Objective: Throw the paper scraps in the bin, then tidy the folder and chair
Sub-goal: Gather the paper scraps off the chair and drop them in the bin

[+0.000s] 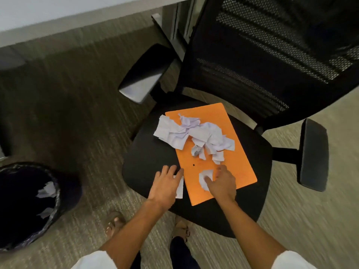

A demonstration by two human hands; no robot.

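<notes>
Grey-green ribbed carpet (81, 98) covers the floor, and a pale desk edge (58, 18) runs along the top left with a grey metal leg frame (174, 26) behind the seat. A black office chair with a mesh back (272, 45) fills the middle and right of the view; its padded seat (147, 152) faces the person, with one black armrest (143, 74) at the upper left and another (313, 154) at the right. A flat orange paper folder (229, 167) lies slantwise on the seat. A heap of torn and crumpled white paper scraps (194, 133) sits on the folder's far half, some pieces spilling off its left edge onto the seat.

On the floor at the lower left, well apart from the chair, stands a round black bin with a dark liner (58, 202), and a few white scraps (46, 191) already lie inside it. Two sandalled feet (114, 222) show near the seat's front edge.

Both bare arms reach forward from white sleeves (93, 261). The left hand (167, 183) lies palm down on the seat at the folder's near left edge, fingers loosely spread over a white strip of paper (179, 188); whether it grips the strip cannot be told. The right hand (221, 181) rests on the folder, fingers curled around a crumpled white scrap (204, 176).
</notes>
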